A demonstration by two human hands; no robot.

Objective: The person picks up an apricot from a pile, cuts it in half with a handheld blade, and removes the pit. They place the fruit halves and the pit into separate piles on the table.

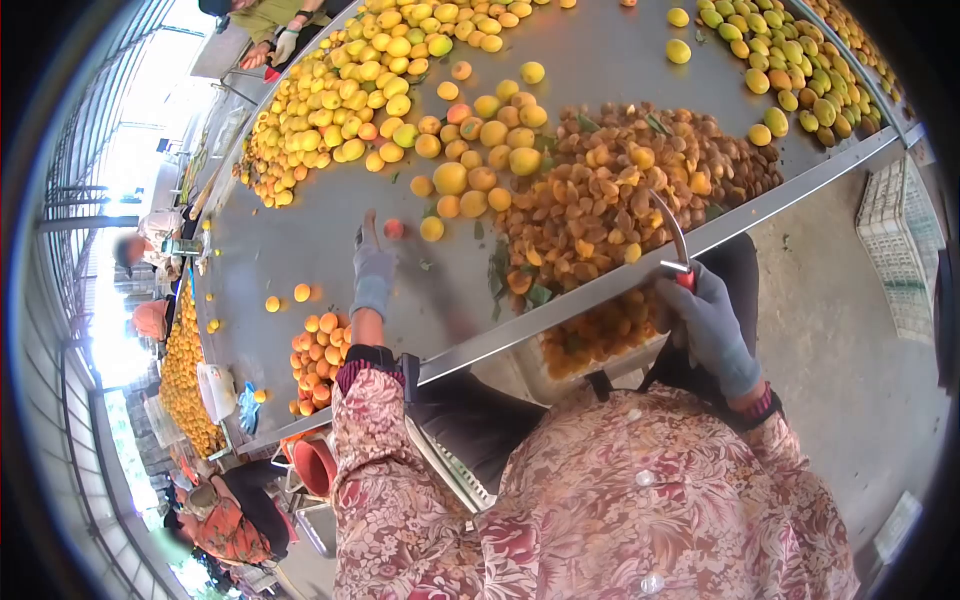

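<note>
So here's me at the sorting table (330, 225), using the pile of cut halves (600, 200) as the reference point. My left hand (374, 272) is stretched out well to the left of that pile, fingers open and not wrapped around anything. The one reddish apricot (393, 228) sits right at my fingertips. I honestly can't tell if I'm touching it or just short of it.

My right hand (712, 328) is down at the near right corner of the pile, closed tight on the red handle of the knife (676, 240). The curved blade sticks up over the pile's edge.

Stuff that worries me:

- The steel looks slick and the apricot is round and on its own. A sloppy poke with open fingers could roll it further from the pile, out of my reach.
- I'm leaning left while the blade points up on the right. If I pull the fruit back fast without looking, my left glove comes straight toward that edge.
- The loose yellow ones (470, 190) just left of the pile are close enough that my sleeve could knock a few rolling.
- The tub (600, 335) below the pile's near side looks full, so halves could spill over.
</note>
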